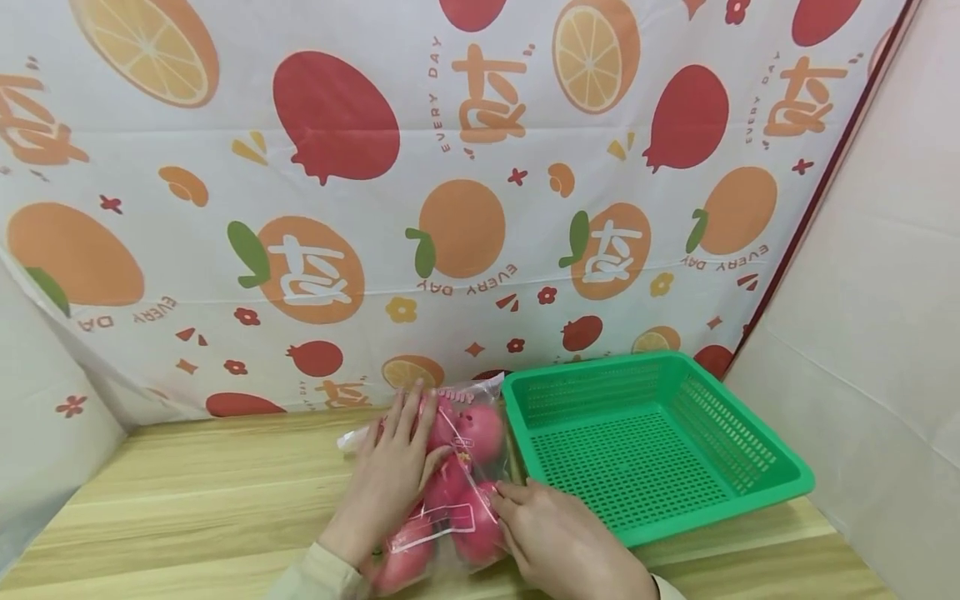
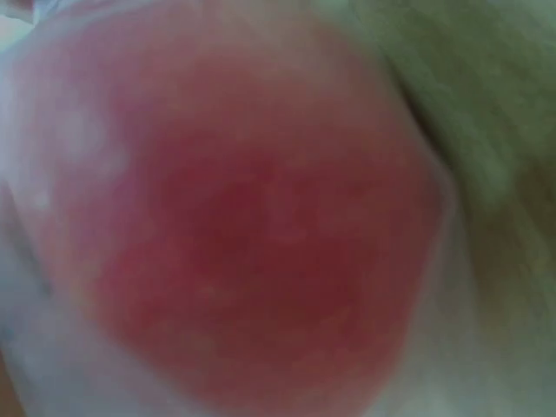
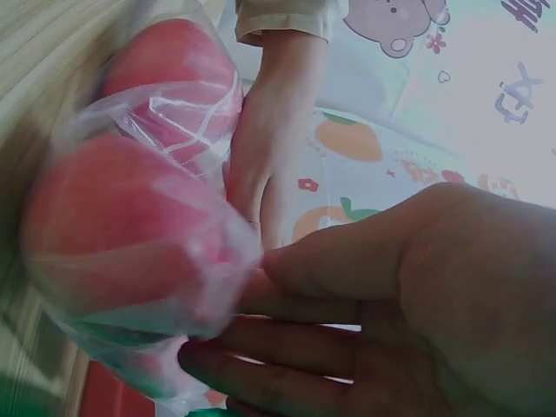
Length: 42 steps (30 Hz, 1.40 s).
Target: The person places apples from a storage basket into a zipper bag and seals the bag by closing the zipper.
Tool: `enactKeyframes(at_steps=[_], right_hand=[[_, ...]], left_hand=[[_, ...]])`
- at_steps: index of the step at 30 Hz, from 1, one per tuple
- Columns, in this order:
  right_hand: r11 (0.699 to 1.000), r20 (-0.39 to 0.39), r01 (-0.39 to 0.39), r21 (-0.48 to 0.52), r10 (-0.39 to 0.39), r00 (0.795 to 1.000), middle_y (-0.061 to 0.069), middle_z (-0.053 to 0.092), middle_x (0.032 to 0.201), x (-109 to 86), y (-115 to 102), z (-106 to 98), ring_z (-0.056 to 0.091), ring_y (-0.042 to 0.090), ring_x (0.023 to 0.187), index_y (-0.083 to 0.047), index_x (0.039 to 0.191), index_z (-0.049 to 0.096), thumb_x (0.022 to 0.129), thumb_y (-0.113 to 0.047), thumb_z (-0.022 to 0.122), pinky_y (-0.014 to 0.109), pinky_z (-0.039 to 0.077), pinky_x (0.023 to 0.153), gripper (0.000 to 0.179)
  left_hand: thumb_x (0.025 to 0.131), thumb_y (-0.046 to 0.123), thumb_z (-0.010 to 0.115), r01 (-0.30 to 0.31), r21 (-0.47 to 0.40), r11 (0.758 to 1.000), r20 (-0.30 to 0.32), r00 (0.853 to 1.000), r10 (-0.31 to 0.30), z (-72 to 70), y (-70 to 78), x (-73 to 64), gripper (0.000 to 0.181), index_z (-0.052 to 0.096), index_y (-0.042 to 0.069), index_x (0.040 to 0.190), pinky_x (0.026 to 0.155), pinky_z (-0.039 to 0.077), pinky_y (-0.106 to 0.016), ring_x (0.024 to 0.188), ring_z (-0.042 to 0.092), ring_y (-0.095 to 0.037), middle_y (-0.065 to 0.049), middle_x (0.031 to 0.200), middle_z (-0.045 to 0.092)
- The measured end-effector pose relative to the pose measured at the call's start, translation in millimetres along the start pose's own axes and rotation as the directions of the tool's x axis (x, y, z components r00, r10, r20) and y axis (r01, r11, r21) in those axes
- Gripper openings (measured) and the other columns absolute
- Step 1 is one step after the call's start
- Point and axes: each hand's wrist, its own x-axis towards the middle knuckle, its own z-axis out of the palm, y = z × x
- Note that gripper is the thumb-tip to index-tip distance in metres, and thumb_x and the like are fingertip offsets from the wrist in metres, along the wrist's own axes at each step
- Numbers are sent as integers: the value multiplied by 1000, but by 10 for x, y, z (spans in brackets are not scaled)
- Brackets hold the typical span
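A clear plastic bag (image 1: 489,390) of several round pink-red fruits (image 1: 480,429) lies on the table, with white printing on the film. Across its left side rests my left hand (image 1: 393,467), fingers extended over the film. My right hand (image 1: 558,533) is at the bag's right edge, where thumb and fingertips pinch the plastic (image 3: 230,295) in the right wrist view. That view also shows the left hand (image 3: 274,156) against the bag's far side. One fruit (image 2: 252,217) under film fills the left wrist view, blurred. The fruit's kind is hard to tell.
A green plastic basket (image 1: 757,500) with slotted walls and a mesh floor stands right of the bag, close beside it. Behind the wooden table (image 1: 187,500) hangs a fruit-printed cloth (image 1: 450,308). A pale wall panel (image 1: 870,333) bounds the right side.
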Motion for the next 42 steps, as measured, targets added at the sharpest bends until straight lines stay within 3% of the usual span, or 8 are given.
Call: enactKeyframes(at_steps=[6, 10, 19, 24, 31, 42], right_hand=[[1000, 42, -21, -8, 21, 999, -4, 70, 128, -6, 19, -6, 66, 19, 119, -14, 124, 73, 100, -23, 64, 44, 50, 109, 27], [1000, 35, -12, 15, 11, 999, -6, 70, 127, -12, 35, -16, 65, 18, 119, -16, 121, 74, 101, -25, 63, 46, 48, 110, 25], [999, -43, 15, 35, -13, 999, -2, 75, 114, 5, 38, -59, 70, 14, 102, -14, 109, 77, 99, -28, 66, 32, 60, 87, 20], [997, -93, 51, 50, -46, 995, -2, 74, 112, 9, -28, -39, 70, 11, 99, -13, 113, 75, 98, -24, 67, 29, 60, 84, 20], [995, 41, 21, 100, -25, 999, 2, 67, 129, 16, -83, 43, 68, 15, 111, -13, 123, 71, 98, -31, 69, 32, 59, 92, 31], [995, -22, 78, 62, -76, 997, -4, 66, 120, 34, -58, 134, 61, 10, 111, -14, 119, 70, 93, -23, 73, 34, 52, 103, 27]], left_hand=[[104, 48, 52, -7, -81, 997, 96, 995, 15, 18, 60, 20, 74, 28, 6, 160, 120, 25, -66, 155, 20, -40, -15, 170, 17], [104, 49, 51, 6, -102, 995, 113, 994, 6, 12, 83, -1, 74, 27, 8, 161, 120, 22, -67, 156, 17, -38, -13, 170, 17], [102, 50, 55, -28, -105, 994, 108, 993, 40, -52, 56, -78, 73, 32, 12, 159, 118, 28, -67, 155, 23, -36, -10, 168, 25], [99, 52, 58, -50, -122, 991, 144, 987, 68, -86, 2, -105, 75, 37, 10, 157, 118, 29, -66, 154, 26, -37, -11, 167, 27], [97, 51, 61, -76, -145, 987, 173, 980, 101, -114, -42, -112, 77, 38, 9, 157, 117, 30, -66, 152, 29, -38, -13, 166, 29], [96, 54, 62, -104, -155, 982, 215, 967, 136, -128, -81, -97, 76, 43, 9, 154, 116, 30, -67, 150, 33, -38, -14, 163, 36]])
